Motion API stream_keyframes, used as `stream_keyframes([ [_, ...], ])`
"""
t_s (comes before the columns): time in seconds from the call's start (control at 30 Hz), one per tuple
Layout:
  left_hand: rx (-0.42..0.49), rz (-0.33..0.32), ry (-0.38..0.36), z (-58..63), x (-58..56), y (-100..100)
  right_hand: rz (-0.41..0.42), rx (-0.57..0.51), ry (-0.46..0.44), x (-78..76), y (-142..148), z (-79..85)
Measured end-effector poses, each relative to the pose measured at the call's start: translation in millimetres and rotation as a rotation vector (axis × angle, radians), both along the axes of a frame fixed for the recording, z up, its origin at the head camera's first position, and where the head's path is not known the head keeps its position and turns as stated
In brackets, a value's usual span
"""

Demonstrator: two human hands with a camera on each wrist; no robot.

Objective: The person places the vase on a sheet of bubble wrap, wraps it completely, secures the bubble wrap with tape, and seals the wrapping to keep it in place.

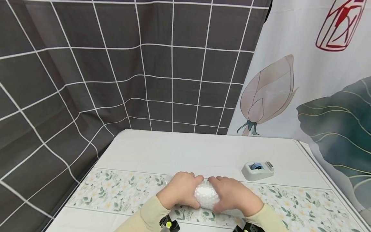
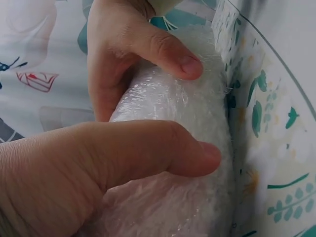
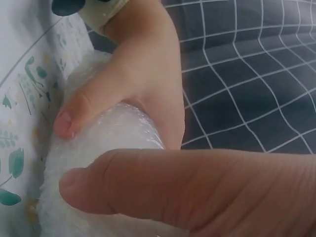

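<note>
A roll-shaped bundle in clear bubble wrap (image 1: 206,195) lies on the flowered band of the table. From its left side my left hand (image 1: 183,190) grips it, the thumb lying across the near face. My right hand (image 1: 231,195) holds the right part in the same way. In the left wrist view, the wrap (image 2: 173,101) looks shiny and crinkled between the two thumbs. Seen from the right wrist, the bundle (image 3: 123,131) touches the tablecloth along its side. Whatever is inside the wrap cannot be made out. Most fingers are hidden behind the bundle.
A pale tape dispenser (image 1: 258,170) with a blue core stands behind and to the right of my hands. The white tablecloth (image 1: 185,148) carries a flowered strip. A dark gridded curtain (image 1: 156,64) and a white flower-printed curtain (image 1: 301,80) hang behind the table.
</note>
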State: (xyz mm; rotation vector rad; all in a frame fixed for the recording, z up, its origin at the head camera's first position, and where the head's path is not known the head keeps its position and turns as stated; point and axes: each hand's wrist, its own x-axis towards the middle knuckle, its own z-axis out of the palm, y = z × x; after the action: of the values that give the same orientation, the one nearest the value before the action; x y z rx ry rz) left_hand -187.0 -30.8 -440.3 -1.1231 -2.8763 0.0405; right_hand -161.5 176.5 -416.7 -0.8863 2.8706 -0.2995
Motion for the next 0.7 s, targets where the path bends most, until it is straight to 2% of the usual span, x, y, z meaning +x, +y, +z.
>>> stream_keyframes([
  [0.3, 0.021, 0.042, -0.143, 8.3, -2.6, -2, -0.062, 0.107, 0.133, 8.0, -15, -3.1],
  [0.5, 0.048, 0.07, -0.202, 10.8, -1.5, -4, -0.051, 0.102, 0.206, 7.2, -18, -9.0],
  [0.57, 0.043, 0.075, -0.194, 10.5, -0.2, -5, -0.042, 0.095, 0.216, 5.5, -17, -10.5],
  [0.7, 0.033, 0.061, -0.101, 8.5, 6.3, -6, -0.037, 0.091, 0.2, 1.9, -17, -12.0],
])
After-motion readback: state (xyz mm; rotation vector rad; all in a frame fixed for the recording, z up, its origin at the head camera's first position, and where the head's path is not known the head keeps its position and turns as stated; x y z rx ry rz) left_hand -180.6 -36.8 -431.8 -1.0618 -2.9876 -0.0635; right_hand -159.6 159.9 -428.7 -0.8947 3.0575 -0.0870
